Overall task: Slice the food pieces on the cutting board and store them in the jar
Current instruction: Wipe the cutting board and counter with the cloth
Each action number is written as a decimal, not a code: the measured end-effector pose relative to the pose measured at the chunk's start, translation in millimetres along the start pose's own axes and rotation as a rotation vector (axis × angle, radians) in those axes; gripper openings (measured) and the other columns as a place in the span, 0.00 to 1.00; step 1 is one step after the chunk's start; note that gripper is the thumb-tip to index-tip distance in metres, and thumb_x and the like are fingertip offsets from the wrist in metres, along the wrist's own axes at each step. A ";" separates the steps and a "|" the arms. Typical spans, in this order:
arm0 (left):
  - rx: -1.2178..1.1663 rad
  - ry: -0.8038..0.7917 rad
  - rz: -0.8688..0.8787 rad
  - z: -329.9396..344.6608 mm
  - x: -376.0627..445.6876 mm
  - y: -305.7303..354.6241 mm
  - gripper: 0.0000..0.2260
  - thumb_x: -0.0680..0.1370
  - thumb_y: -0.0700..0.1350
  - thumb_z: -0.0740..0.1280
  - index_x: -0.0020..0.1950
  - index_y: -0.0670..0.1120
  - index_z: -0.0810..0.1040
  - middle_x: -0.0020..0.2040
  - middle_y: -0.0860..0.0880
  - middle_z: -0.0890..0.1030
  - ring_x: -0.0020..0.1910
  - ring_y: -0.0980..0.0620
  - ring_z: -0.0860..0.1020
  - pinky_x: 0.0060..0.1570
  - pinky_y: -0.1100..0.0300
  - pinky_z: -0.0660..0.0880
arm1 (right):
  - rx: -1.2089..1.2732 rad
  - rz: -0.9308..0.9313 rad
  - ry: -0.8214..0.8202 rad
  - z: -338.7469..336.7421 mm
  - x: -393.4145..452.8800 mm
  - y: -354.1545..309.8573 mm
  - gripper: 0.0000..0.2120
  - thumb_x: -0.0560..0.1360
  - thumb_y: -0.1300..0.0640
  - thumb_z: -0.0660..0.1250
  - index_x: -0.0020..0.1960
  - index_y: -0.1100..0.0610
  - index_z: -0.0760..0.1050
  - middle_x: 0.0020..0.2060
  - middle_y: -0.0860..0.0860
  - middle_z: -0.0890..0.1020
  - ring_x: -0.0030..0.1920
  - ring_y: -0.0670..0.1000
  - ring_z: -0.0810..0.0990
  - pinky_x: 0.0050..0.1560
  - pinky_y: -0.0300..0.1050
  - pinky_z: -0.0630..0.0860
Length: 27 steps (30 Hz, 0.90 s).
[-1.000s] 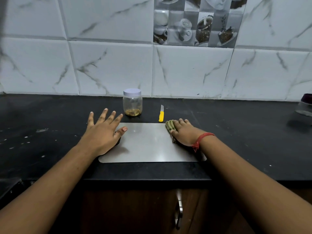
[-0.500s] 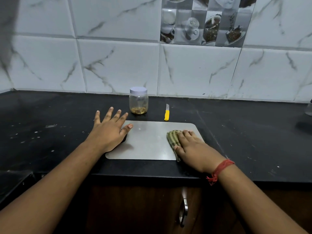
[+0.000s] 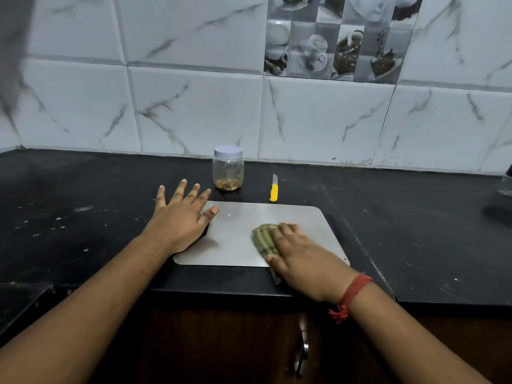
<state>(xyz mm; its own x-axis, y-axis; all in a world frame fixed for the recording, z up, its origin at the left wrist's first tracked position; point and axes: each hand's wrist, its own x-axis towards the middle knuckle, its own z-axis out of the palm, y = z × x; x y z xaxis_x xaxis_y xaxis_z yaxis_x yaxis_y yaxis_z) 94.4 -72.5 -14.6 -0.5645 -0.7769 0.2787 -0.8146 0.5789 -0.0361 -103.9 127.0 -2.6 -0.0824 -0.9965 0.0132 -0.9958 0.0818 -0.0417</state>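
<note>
A steel cutting board (image 3: 243, 225) lies flat on the black counter (image 3: 415, 231); I see no food pieces on it. My left hand (image 3: 180, 220) rests flat on the board's left edge, fingers spread, holding nothing. My right hand (image 3: 302, 259) presses a folded green striped cloth (image 3: 263, 238) onto the board near its front edge. Behind the board stands a clear jar (image 3: 228, 173) with a pale lid on and some brownish bits at the bottom. A small yellow-handled knife (image 3: 273, 189) lies to the right of the jar, blade pointing at the wall.
A tiled wall (image 3: 194, 112) closes the back of the counter. A glass object (image 3: 505, 184) shows at the far right edge. Below the counter's front edge is a wooden cabinet with a metal handle (image 3: 303, 347). Pale specks dot the counter on the left.
My right hand has dragged the cloth from the board's far right corner toward its front edge. My left hand has stayed on the left edge.
</note>
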 end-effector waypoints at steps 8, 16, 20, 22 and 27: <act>-0.024 -0.009 -0.020 -1.9 -1.2 -0.8 0.40 0.73 0.69 0.30 0.82 0.56 0.48 0.83 0.52 0.48 0.80 0.50 0.38 0.75 0.37 0.35 | 0.001 -0.288 -0.037 -6.2 30.2 -47.7 0.29 0.83 0.44 0.47 0.79 0.53 0.44 0.78 0.53 0.46 0.77 0.51 0.43 0.73 0.43 0.42; -0.037 -0.018 -0.091 0.4 -1.7 -2.4 0.39 0.74 0.69 0.30 0.82 0.56 0.49 0.83 0.52 0.49 0.81 0.48 0.39 0.75 0.36 0.36 | 0.037 -0.179 -0.037 -5.9 29.9 -22.3 0.28 0.82 0.44 0.47 0.79 0.51 0.44 0.78 0.52 0.46 0.77 0.50 0.43 0.76 0.44 0.44; -0.018 -0.019 -0.091 0.9 -1.0 -1.7 0.39 0.74 0.68 0.30 0.82 0.55 0.49 0.83 0.51 0.48 0.81 0.47 0.39 0.75 0.35 0.36 | 0.050 -0.009 0.015 -0.9 5.4 10.3 0.28 0.83 0.45 0.46 0.79 0.52 0.43 0.78 0.51 0.45 0.77 0.49 0.42 0.75 0.43 0.42; -0.019 -0.016 -0.084 1.3 -0.8 -1.2 0.38 0.75 0.68 0.31 0.82 0.55 0.49 0.83 0.51 0.48 0.81 0.47 0.39 0.75 0.36 0.36 | 0.066 0.033 0.024 -0.8 -8.0 28.5 0.28 0.83 0.45 0.46 0.79 0.51 0.44 0.78 0.51 0.45 0.77 0.48 0.42 0.74 0.42 0.42; -0.022 -0.021 -0.083 0.8 -0.1 -0.5 0.37 0.76 0.68 0.32 0.82 0.55 0.49 0.83 0.51 0.48 0.80 0.48 0.38 0.75 0.36 0.35 | 0.050 0.137 0.000 -3.7 -20.9 60.5 0.29 0.83 0.44 0.45 0.79 0.52 0.42 0.78 0.50 0.44 0.77 0.48 0.40 0.73 0.40 0.40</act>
<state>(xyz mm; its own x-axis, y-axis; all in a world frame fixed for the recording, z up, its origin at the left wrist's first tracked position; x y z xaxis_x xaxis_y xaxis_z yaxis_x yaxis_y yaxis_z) 94.7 -72.9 -15.4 -0.4981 -0.8273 0.2598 -0.8556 0.5176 0.0079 -162.6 152.9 -1.7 -0.2174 -0.9761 0.0042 -0.9720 0.2161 -0.0929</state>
